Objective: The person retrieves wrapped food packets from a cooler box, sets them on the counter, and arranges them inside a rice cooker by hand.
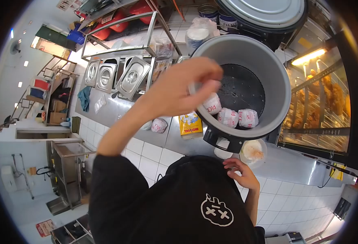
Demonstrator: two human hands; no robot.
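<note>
Your left hand, blurred, hangs over the left rim of the large grey pot, fingers curled inward; whether they grasp anything cannot be told through the blur. Your right hand, outside the pot on its near side, has loosely bent fingers with nothing visible in them.

Three paper-wrapped bundles, printed in red, sit inside the pot in a curved row along its near-left wall. The leftmost lies just to the near side of your left fingers, making that hand the closer; the pot's wall stands between the bundles and your right hand. Rounded, they show no clear long axis. Beyond them spreads the pot's dark base.

Left of the pot, a fourth bundle rests on the steel counter, a yellow packet between them. By the pot's black handle, a bowl holds white and orange-tinted contents. Farther left of the pot stand lidded metal pans, their insides largely hidden; right of it, a lit cabinet holds golden-brown food; beyond it, a second cooker wears its lid.
</note>
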